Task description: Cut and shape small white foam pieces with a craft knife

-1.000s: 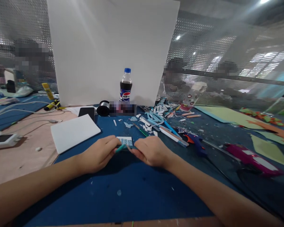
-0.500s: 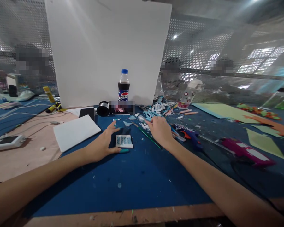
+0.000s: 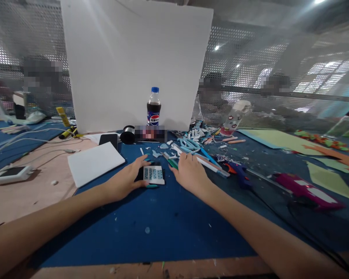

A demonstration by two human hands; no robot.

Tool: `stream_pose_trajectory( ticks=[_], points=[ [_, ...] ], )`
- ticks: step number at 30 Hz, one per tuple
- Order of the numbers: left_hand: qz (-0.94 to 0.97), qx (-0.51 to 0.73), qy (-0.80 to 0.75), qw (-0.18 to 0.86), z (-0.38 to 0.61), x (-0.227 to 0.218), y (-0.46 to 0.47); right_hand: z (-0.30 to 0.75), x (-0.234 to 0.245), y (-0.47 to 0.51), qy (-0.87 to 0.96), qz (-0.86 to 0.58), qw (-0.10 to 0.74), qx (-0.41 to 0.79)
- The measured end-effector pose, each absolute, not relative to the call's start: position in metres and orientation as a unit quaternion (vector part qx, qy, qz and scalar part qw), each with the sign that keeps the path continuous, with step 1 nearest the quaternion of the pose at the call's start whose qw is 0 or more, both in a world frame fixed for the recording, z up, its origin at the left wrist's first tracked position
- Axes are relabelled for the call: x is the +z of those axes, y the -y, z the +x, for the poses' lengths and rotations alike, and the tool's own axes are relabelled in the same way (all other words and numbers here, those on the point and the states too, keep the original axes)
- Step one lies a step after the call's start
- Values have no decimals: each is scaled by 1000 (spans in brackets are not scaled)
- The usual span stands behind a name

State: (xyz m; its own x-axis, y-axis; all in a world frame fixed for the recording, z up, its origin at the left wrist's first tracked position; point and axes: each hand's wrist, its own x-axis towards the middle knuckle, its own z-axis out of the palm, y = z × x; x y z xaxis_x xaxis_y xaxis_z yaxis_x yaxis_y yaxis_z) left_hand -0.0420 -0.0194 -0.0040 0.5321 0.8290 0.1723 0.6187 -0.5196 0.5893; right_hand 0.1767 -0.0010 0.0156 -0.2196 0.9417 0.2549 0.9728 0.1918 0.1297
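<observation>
Left hand: the left hand (image 3: 125, 180) is lying spread and flat on the blue cutting mat (image 3: 151, 228), thumb and fingers bracketing the small foam block (image 3: 153, 174) and steadying it; it is gripping nothing.
Right hand: the right hand (image 3: 190, 173) is resting palm-down just to the right of the block, fingers curling over a green-handled knife (image 3: 171, 161); whether the fingers are actually closing on it I cannot tell.
Block: it is sitting on the mat between both hands, a white slab with a grid of pale blue squares on top.
Handling: it is looking light and soft, probably foam board, so it is likely denting under hard pinching; holding it by the side edges seems safest, keeping fingers off the printed face.
Slip: the mat is looking smooth, and so light a piece is likely sliding unless pressed down.
Nearby: blue and white offcuts (image 3: 189, 142), a cola bottle (image 3: 154, 107), a white sheet (image 3: 95, 162) and a glue gun (image 3: 239, 172) are lying about the bench.
</observation>
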Motion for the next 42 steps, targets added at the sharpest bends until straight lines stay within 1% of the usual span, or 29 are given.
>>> stream_pose_trajectory(
  ticks=[2,6,8,13,20,26,31,33,37,40,42],
  points=[
    [840,225,-440,222,-42,-3,20,179,15,-3,775,-619,64,-104],
    [854,242,-439,142,-42,-2,18,184,14,-10,787,-609,90,-50],
    [864,245,-423,122,-43,-3,17,185,14,-11,794,-600,92,-20],
    [864,252,-421,110,-43,-2,17,189,13,-16,808,-578,93,-67],
    [864,247,-425,111,-42,1,19,198,12,-27,797,-596,88,-40],
    [869,239,-422,102,-43,-1,17,205,15,-33,785,-608,113,-31],
    [870,236,-421,100,-44,-2,17,212,17,-35,760,-637,105,-72],
    [871,236,-421,96,-44,-2,18,213,18,-34,753,-639,123,-101],
    [867,247,-424,89,-44,-3,18,206,24,-29,753,-610,198,-145],
    [866,254,-420,95,-44,-3,17,198,25,-26,785,-562,243,-93],
    [866,254,-420,99,-44,-2,17,195,24,-25,809,-527,255,-50]
  ],
)
